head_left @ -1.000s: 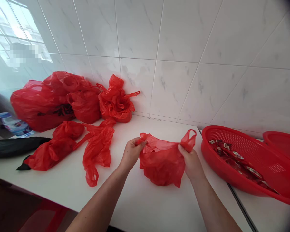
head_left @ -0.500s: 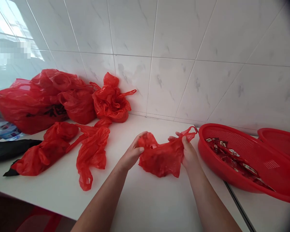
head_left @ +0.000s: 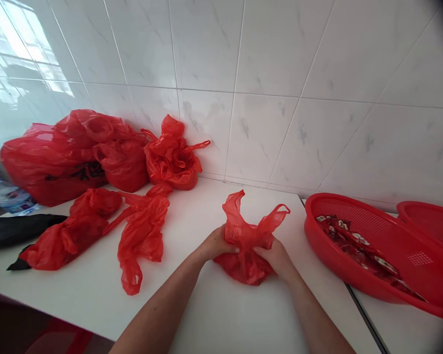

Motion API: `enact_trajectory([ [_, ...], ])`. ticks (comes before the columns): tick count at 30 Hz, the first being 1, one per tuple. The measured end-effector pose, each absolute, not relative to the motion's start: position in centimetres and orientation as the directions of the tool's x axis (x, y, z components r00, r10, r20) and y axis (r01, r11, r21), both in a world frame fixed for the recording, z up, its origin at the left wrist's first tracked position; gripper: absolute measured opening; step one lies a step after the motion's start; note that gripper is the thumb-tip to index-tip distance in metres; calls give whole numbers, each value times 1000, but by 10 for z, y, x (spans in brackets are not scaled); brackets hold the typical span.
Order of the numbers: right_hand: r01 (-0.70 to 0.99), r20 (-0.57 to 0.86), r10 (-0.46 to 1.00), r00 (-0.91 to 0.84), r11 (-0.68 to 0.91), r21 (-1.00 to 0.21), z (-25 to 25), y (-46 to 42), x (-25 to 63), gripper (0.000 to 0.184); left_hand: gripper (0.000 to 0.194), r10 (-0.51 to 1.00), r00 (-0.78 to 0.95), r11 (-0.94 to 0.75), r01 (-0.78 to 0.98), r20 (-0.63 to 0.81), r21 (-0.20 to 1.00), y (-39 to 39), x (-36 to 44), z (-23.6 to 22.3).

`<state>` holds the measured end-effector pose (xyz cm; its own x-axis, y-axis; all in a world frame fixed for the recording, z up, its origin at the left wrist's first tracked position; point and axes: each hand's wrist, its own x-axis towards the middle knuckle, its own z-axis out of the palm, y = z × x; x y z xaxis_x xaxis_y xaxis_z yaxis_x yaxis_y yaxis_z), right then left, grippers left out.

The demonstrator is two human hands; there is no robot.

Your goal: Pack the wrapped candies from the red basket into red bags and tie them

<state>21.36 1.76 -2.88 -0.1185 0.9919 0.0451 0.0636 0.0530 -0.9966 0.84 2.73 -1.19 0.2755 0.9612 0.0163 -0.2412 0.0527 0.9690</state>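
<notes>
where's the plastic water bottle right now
In the head view, the bottle lies at the far left edge, partly cut off, beside the big red bag and just behind the black bag.

Held bag (head_left: 249,236): translucent red, paler where film is thin. Large bag (head_left: 47,157): red, black printed marks low on side. Knotted bag (head_left: 172,162): solid-looking red. Long bundle (head_left: 18,230): black. Bottle (head_left: 9,196): clear, blue and white label. Bench (head_left: 236,314): plain white. Wall tiles (head_left: 273,44): whitish, grey marbled streaks. Basket (head_left: 328,265): red, dotted grid of holes. Packets (head_left: 362,241): dark red, cream patches.
</notes>
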Motion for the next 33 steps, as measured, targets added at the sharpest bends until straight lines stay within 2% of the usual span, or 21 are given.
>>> enact_trajectory([
  [3,156,57,986,156,32,-987,-40,21,208,29,25,952,307,27,-104,6,994,25,14,-12],
  [7,262,227,902,368,133,-956,-34,14,203,29,19,963,256,-53,-147,90,988,16,17,-8],
  [10,348,350,854,384,217,-912,-31,6,197,21,18,983,128,-101,-200,128,975,14,23,-8],
  [13,345,354,886,298,245,-906,-34,5,191,18,14,990,-24,-140,-196,138,971,16,29,-14],
  [16,230,235,951,202,187,-955,-33,8,191,22,17,994,-13,-106,-236,106,966,16,28,-18],
  [19,-45,140,990,-11,139,-989,-25,12,196,47,41,988,117,-55,-334,99,941,15,20,-16],
  [21,-185,119,989,-88,101,-978,-20,14,199,55,46,981,169,-26,-370,95,929,15,16,-14],
  [24,-301,8,1000,-23,1,-954,-15,18,200,42,32,961,272,87,-460,47,884,18,13,-14],
  [26,-383,-41,999,11,-34,-923,-14,21,198,33,27,950,311,161,-565,28,809,19,12,-16],
  [30,-474,-28,1000,3,-23,-880,-11,30,197,33,32,965,251,237,-697,-79,677,22,7,-19],
  [33,-491,-76,997,-14,-74,-868,-11,40,197,28,24,958,208,286,-729,-197,622,26,5,-17],
])
